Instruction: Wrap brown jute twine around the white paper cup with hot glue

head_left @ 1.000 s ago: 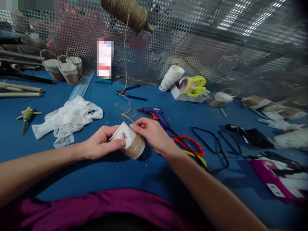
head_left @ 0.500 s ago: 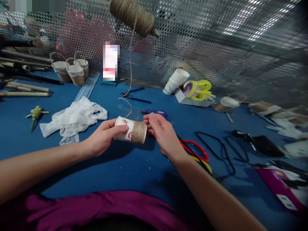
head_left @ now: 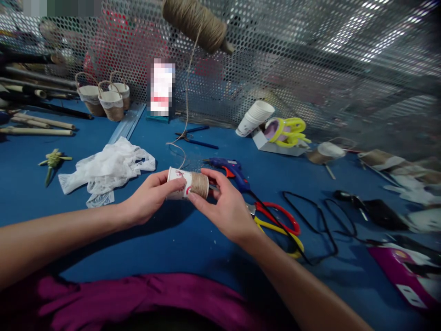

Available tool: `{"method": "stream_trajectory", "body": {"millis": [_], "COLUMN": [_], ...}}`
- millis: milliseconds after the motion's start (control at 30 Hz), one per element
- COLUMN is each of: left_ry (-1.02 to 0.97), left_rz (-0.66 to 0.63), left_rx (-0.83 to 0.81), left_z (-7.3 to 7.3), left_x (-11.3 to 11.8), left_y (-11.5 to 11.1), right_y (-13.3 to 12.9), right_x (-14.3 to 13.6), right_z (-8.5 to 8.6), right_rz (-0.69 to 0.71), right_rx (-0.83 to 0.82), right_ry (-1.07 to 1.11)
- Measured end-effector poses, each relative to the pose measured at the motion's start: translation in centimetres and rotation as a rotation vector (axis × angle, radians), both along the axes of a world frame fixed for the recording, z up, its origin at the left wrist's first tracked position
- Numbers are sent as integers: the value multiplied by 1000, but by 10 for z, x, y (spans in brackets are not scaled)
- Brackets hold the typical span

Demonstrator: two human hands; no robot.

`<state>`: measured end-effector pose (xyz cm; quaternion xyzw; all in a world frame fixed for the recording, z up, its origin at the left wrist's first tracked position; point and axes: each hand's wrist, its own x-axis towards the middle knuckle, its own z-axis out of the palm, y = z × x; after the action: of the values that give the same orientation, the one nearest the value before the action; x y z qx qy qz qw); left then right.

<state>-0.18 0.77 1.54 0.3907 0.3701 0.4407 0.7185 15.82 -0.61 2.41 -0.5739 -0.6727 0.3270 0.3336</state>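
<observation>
A white paper cup [head_left: 178,175] lies sideways above the table, with twine [head_left: 199,185] wound around its base half. My left hand [head_left: 148,195] is closed on the printed, rim side of the cup, thumb on top. At the base end, my right hand [head_left: 223,202] grips the wound part between thumb and fingers; some of its fingers are hidden behind the cup. A strand runs from behind the cup up to a big twine spool [head_left: 195,25] on the mesh. Just beyond my right hand lies a blue glue gun [head_left: 229,168].
White lace [head_left: 106,168] is heaped on the left. Scissors [head_left: 280,220] with red and yellow handles lie by my right forearm. Pliers [head_left: 196,138], stacked cups [head_left: 255,118], small twine baskets [head_left: 112,105] and a phone stand farther back. A black cord [head_left: 320,216] loops at right.
My right hand has come down from above the cup's base and now grips the twine-wound part. The cup has turned slightly, and more of the glue gun and scissors shows.
</observation>
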Motion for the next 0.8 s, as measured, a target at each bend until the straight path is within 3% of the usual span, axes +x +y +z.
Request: {"method": "stream_trajectory", "body": {"millis": [200, 333, 433, 533, 667, 800], "left_ry": [40, 165, 242, 182, -8, -62], "left_rz": [-16, -83, -114, -131, -122, -95], "left_rx": [177, 404, 471, 380, 102, -64], "left_z": [-5, -4, -4, -3, 0, 0], "left_x": [-3, -10, -13, -13, -9, -6], "left_y": [1, 1, 2, 5, 12, 15], "right_y": [3, 6, 7, 6, 5, 5], "right_x": [2, 10, 14, 15, 15, 17], "right_z": [1, 8, 10, 6, -1, -7], "right_rz": [41, 121, 164, 156, 208, 237], "right_rx": [-20, -133, -161, 7, 256, 370], "right_ry": [165, 288, 304, 203, -29, -194]}}
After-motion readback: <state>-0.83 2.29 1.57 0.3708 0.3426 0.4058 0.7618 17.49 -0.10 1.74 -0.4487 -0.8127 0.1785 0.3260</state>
